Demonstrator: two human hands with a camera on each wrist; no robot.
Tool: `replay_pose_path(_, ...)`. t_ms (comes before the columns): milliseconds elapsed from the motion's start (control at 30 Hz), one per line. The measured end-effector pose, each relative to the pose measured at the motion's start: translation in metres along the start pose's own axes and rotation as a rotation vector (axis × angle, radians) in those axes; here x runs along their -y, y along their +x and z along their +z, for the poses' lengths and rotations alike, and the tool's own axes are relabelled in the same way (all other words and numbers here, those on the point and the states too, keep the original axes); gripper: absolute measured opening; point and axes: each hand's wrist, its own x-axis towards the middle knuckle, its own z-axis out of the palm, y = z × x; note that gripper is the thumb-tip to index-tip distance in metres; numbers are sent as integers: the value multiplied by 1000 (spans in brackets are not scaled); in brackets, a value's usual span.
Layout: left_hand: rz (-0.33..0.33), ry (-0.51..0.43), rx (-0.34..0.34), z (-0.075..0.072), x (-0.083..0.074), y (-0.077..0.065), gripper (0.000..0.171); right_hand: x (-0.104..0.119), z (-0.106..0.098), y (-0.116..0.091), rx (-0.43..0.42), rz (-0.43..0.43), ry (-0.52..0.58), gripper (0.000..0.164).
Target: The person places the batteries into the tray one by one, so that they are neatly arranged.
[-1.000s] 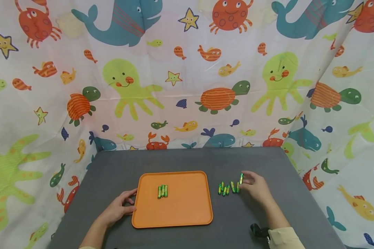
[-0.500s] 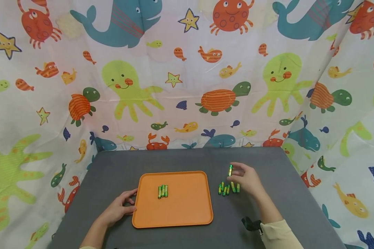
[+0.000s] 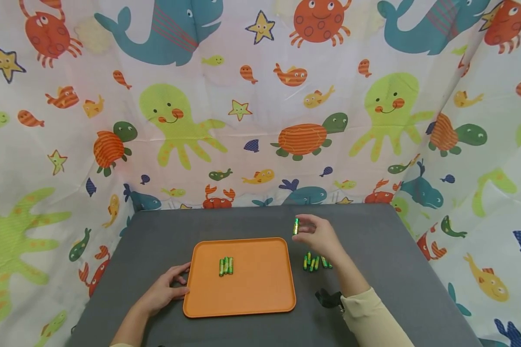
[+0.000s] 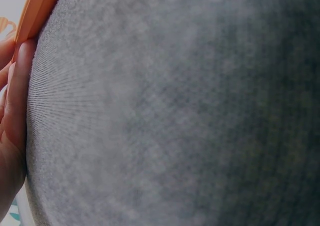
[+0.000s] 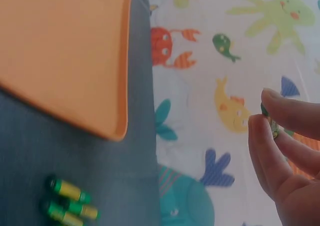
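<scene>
My right hand (image 3: pixel 320 237) pinches a green and yellow battery (image 3: pixel 295 226) between thumb and fingertips, holding it upright above the table just beyond the tray's far right corner. In the right wrist view that battery (image 5: pixel 274 127) is mostly hidden by the fingers. An orange tray (image 3: pixel 256 301) lies on the table, with 3 batteries (image 3: pixel 226 266) side by side on its left half. At the tray's left rim rests my left hand (image 3: pixel 162 291), index finger and thumb touching the edge. The left wrist view shows its thumb (image 4: pixel 21 86) lying straight against the tray's side.
Several more batteries (image 3: pixel 311 263) lie loosely grouped on the grey table (image 3: pixel 356 219) right of the tray, partly behind the right forearm. A black strap (image 3: pixel 328 299) hangs at the right wrist. A curtain (image 3: pixel 252 130) printed with sea animals stands behind the table.
My right hand has picked up a battery from the right end of the loose group and carried it left and away from me, toward the tray. The left hand has stayed put.
</scene>
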Motion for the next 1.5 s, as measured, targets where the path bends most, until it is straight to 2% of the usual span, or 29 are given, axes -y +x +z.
replay_pose_path(233,-4,-3,-10,1,-1,0,82,19,30,8,52,-36,-15,52)
replay_pose_path(500,1,-9,1,1,1,2,82,26,62,10,130,-52,35,50)
replay_pose_path(867,7,-10,-8,1,-1,1,81,12,108,14,226,-34,97,52)
replay_pose_path(1200,21,-12,3,0,-3,-1,81,-7,160,22,256,-16,12,54)
replay_pose_path(1500,22,-2,5,-1,-1,-1,81,-15,191,23,261,41,-53,53)
